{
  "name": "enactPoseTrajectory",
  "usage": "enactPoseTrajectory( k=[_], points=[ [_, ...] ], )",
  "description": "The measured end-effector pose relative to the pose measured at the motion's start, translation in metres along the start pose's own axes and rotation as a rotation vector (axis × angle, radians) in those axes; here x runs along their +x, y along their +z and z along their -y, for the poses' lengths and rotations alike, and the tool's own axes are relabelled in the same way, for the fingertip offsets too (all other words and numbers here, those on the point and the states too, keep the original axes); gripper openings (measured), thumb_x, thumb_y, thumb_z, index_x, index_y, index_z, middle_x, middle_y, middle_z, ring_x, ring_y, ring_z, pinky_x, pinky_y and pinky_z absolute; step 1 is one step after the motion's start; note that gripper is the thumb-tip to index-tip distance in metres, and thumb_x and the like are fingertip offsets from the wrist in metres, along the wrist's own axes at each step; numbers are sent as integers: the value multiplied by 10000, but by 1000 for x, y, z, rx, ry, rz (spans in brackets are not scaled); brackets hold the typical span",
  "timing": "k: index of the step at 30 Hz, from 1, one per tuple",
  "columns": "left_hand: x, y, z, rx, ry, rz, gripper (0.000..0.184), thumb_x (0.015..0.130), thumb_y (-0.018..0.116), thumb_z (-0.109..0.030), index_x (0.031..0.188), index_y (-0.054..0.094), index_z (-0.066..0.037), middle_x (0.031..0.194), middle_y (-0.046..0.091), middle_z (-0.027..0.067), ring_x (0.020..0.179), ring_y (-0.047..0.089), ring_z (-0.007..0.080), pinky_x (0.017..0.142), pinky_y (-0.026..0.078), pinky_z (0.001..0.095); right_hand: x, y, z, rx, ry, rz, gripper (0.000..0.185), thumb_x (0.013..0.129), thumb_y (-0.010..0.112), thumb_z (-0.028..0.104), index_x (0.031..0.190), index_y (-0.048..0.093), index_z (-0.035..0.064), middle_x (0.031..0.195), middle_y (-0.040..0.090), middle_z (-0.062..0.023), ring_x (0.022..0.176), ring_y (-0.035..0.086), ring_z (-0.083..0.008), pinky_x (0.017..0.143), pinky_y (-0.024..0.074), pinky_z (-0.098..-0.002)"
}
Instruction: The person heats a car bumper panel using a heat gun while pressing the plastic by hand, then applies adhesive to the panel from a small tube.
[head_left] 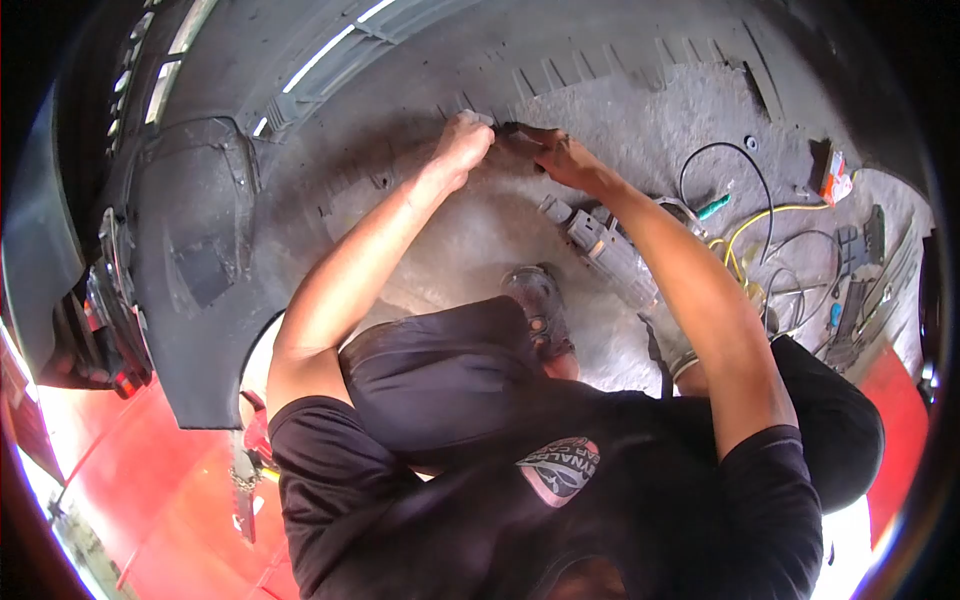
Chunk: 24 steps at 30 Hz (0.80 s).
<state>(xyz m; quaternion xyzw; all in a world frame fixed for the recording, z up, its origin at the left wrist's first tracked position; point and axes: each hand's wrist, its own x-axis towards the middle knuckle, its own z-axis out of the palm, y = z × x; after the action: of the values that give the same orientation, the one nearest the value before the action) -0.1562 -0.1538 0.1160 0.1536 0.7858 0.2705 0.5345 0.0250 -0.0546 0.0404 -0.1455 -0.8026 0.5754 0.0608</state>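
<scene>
At upper centre, the left hand point(465, 147) is making a fist and the right hand point(566, 160) is forming a half-curl, their contents I cannot tell. Beyond, they are apparently working the dark panel point(545, 45) across the top, next requiring steady fingers.

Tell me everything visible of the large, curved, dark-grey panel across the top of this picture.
The large, curved, dark-grey panel looks like plastic. It arches above the grey floor in the picture, with bright, slot-like openings toward the upper left and short ribs along its inner edge. The left hand and right hand are at that edge; whether they grip it is unclear.
</scene>
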Motion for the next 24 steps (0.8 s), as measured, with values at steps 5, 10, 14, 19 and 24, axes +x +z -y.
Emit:
enactPoseTrajectory(
  k=[5,10,14,19,24],
  points=[
    [-3,5,3,-171,-38,12,503,841,551,-93,1334,480,-16,1246,549,131,1159,518,280,983,406,494,1,-21,40,312,512,111,448,938,503,92,1360,617,185,1071,703,-103,624,599,-153,602,531,-300],
    [-8,8,8,-453,-89,-34,590,838,503,-40,1416,419,43,1482,470,209,1405,378,371,1154,263,551,-9,-22,38,450,360,91,433,941,516,152,1364,613,151,765,628,-52,548,517,-100,475,449,-264],
    [3,6,29,-555,-39,-7,626,737,525,2,1357,435,14,1439,505,235,1392,395,372,1131,257,572,-8,-24,30,450,494,144,417,924,526,213,1307,610,73,708,555,-8,569,467,-84,502,422,-265],
    [6,6,34,-601,-33,12,713,709,512,18,1410,386,58,1468,481,270,1421,368,394,1155,218,589,-7,-22,11,491,510,214,342,913,554,292,1121,636,33,750,583,-3,621,516,-105,539,464,-284],
    [4,10,33,-661,-16,9,645,767,489,-14,1382,376,146,1505,426,287,1439,333,397,1197,152,572,-10,-33,37,474,492,181,366,906,551,286,1174,633,51,792,610,-4,663,547,-119,573,496,-288]
  ],
)
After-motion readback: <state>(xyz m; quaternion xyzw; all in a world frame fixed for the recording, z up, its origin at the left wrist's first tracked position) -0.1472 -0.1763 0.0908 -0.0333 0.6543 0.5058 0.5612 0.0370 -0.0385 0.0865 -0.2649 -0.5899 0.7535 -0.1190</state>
